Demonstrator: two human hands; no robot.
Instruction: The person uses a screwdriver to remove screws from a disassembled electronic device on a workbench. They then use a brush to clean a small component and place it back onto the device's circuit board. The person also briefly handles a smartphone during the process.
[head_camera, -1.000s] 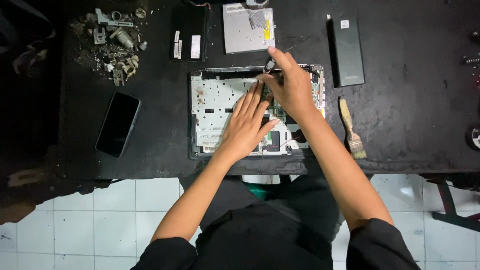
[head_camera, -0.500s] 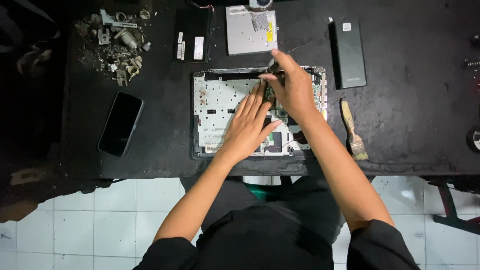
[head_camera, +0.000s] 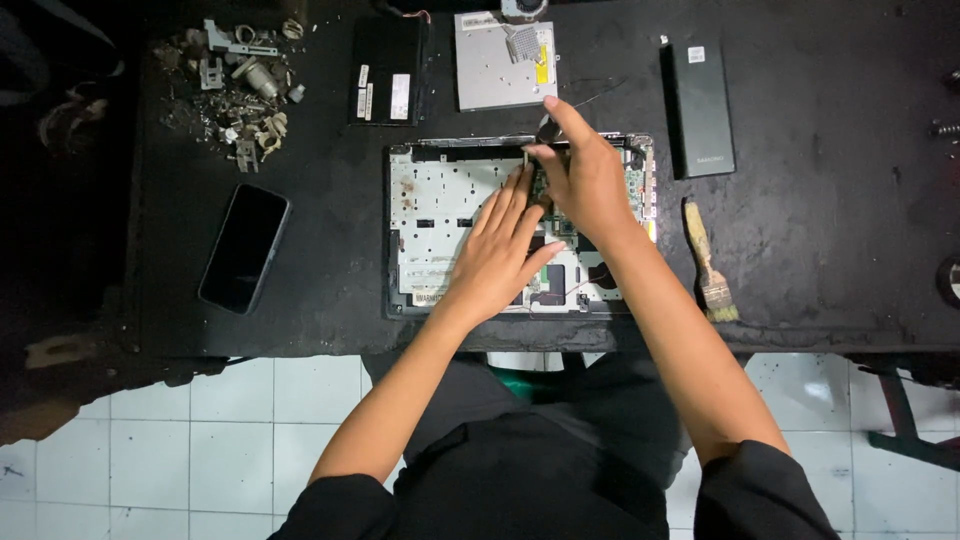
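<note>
laptop chassis (head_camera: 430, 215), opened w/ its board bare, lies mid-table on the black bench (head_camera: 820, 230). left hand (head_camera: 500, 255) rests flat and released on it, fingers spread. right hand (head_camera: 585, 180) pinches smth small at the far edge, can't tell what. looks stiff but fragile: thin plastic, exposed circuitry; best held by the outer frame, not the board. hands hide the centre-right parts. paintbrush (head_camera: 708, 265) right, phone (head_camera: 244, 248) left, scrap pile (head_camera: 240, 80) far left.

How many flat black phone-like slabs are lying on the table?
2. One phone lies left of the opened laptop, screen dark. One black slab lies at the upper right, above the brush. None seems hidden.
</note>
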